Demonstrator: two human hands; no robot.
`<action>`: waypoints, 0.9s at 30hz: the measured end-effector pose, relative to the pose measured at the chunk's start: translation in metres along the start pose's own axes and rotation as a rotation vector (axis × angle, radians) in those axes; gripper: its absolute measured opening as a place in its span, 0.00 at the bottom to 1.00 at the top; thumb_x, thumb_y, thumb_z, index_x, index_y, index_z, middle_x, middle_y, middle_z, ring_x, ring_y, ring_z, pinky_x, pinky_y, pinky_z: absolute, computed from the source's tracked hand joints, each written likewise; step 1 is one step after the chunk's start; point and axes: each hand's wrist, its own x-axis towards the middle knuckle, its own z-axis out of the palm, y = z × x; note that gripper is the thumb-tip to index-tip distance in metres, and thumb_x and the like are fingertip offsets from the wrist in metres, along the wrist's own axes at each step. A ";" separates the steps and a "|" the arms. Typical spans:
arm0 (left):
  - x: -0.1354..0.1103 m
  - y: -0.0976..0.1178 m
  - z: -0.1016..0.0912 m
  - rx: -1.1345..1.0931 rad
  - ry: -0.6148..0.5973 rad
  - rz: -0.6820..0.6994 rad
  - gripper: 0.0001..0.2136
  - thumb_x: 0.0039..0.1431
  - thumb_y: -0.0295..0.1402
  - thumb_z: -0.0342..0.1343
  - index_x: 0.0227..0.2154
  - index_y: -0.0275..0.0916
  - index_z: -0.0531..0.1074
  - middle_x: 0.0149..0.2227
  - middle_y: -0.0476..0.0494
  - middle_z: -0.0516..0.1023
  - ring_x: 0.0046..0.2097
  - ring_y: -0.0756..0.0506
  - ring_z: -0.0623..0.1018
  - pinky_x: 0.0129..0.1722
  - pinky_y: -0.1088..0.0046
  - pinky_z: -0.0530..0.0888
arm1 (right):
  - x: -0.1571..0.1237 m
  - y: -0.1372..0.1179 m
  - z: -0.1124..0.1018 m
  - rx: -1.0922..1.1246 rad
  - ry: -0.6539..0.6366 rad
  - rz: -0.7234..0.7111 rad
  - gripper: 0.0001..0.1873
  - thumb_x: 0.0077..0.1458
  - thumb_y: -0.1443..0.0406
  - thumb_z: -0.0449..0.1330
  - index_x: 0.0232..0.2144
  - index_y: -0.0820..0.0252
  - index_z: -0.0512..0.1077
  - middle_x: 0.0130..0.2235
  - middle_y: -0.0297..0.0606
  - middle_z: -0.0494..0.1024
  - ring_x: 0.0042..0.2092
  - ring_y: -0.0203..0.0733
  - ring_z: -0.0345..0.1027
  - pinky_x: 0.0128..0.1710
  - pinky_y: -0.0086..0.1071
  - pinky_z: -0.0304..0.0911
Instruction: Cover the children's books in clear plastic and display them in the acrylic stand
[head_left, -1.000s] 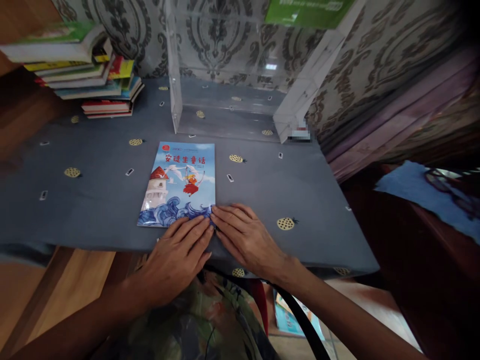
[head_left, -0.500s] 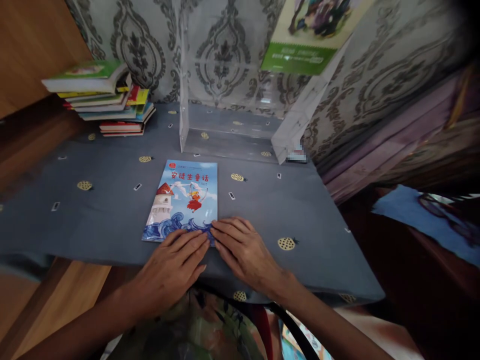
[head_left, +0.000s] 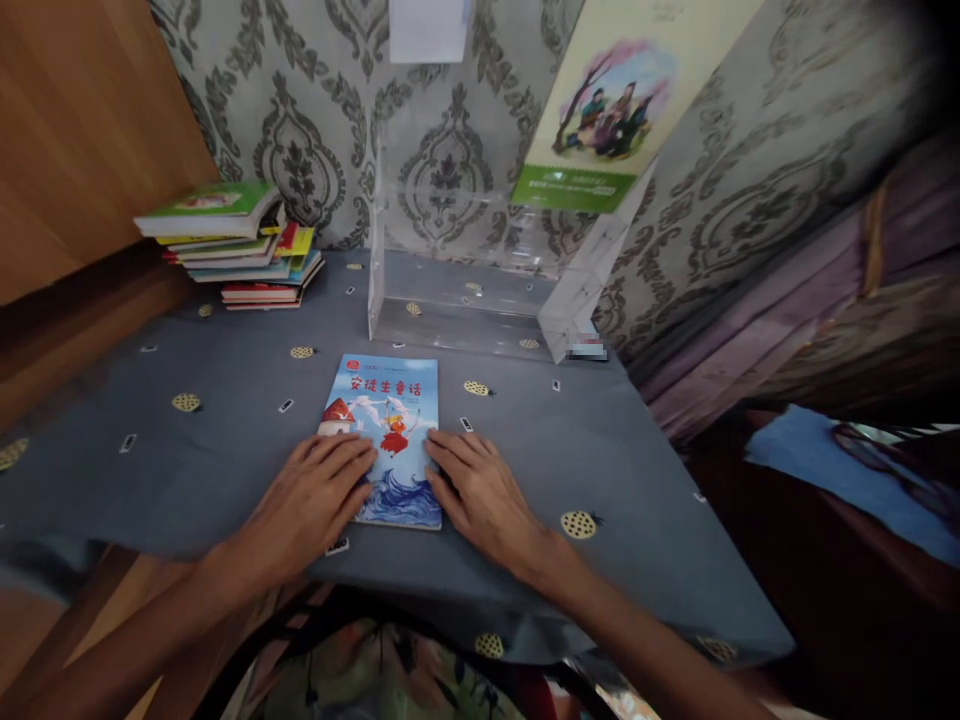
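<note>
A blue picture-cover book with red Chinese characters lies closed on the table, its cover showing a red-dressed figure, white birds and waves. My left hand rests over the book's left side, fingers stretched out and fingertips on the cover, hiding its lower left part. At the right edge lies my right hand, fingers extended and only the tips touching the book. Neither hand is wrapped round it.
The table has a grey-blue cloth with pineapple prints. A book stack stands at the back left. Behind the book is a clear acrylic stand, with a green-and-cream booklet above its right side. Glasses lie on blue cloth at right.
My left hand has moved from the book's lower edge to its left side. My right hand remains by the right edge. The book sits straighter, and the view has tilted up slightly.
</note>
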 end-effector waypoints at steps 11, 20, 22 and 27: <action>0.010 -0.054 0.030 0.066 0.066 -0.273 0.23 0.70 0.42 0.42 0.62 0.38 0.66 0.60 0.31 0.73 0.64 0.33 0.69 0.58 0.48 0.68 | 0.035 0.006 0.005 -0.066 -0.059 0.164 0.20 0.66 0.63 0.55 0.57 0.67 0.70 0.61 0.58 0.69 0.63 0.58 0.61 0.61 0.57 0.58; 0.011 -0.063 0.042 -0.371 0.216 -0.427 0.24 0.65 0.50 0.48 0.57 0.43 0.71 0.57 0.36 0.76 0.60 0.31 0.73 0.60 0.49 0.68 | 0.037 0.003 0.019 -0.071 0.003 0.219 0.21 0.66 0.62 0.53 0.58 0.64 0.67 0.62 0.60 0.68 0.66 0.60 0.59 0.62 0.59 0.58; 0.015 -0.062 0.036 -0.545 0.245 -0.534 0.24 0.61 0.51 0.53 0.56 0.45 0.73 0.52 0.40 0.80 0.56 0.33 0.77 0.56 0.55 0.73 | 0.036 0.003 0.022 -0.072 0.006 0.219 0.21 0.66 0.62 0.53 0.58 0.65 0.67 0.62 0.61 0.67 0.66 0.60 0.58 0.63 0.59 0.58; 0.030 -0.054 0.011 -1.097 0.310 -0.880 0.28 0.42 0.44 0.70 0.48 0.43 0.75 0.52 0.41 0.80 0.56 0.34 0.77 0.46 0.69 0.80 | 0.035 0.003 0.022 -0.047 0.035 0.227 0.21 0.66 0.62 0.54 0.58 0.64 0.66 0.63 0.60 0.67 0.66 0.59 0.59 0.63 0.59 0.58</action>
